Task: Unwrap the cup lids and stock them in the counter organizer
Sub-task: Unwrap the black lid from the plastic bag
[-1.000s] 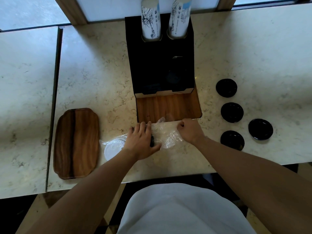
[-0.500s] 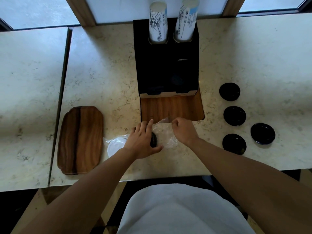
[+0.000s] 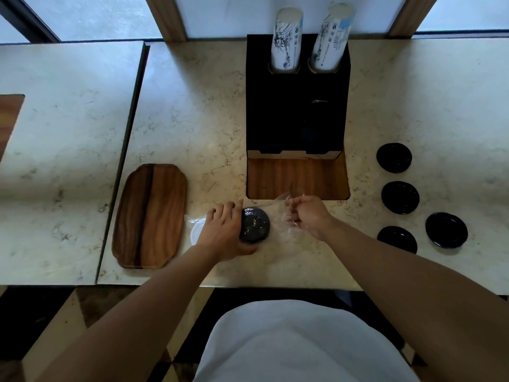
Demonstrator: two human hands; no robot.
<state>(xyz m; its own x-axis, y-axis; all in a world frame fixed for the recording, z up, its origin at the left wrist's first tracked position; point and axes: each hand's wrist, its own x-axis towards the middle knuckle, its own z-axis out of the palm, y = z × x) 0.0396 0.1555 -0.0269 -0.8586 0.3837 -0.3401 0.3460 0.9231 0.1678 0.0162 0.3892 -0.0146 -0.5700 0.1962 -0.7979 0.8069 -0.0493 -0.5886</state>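
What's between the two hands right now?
In the head view, a black lid in clear wrap, between left hand and right hand.

A pale marble counter [image 3: 209, 111] is carrying a black counter organizer [image 3: 297, 117] at its back edge, with a wooden base [image 3: 297, 177] reaching toward the front. A wooden tray [image 3: 151, 216] is lying near the left edge. Four loose black lids [image 3: 400, 197] are sitting toward the right, while a wrapped black lid stack [image 3: 254, 224] and clear plastic wrap [image 3: 283, 213] are resting near the front edge.
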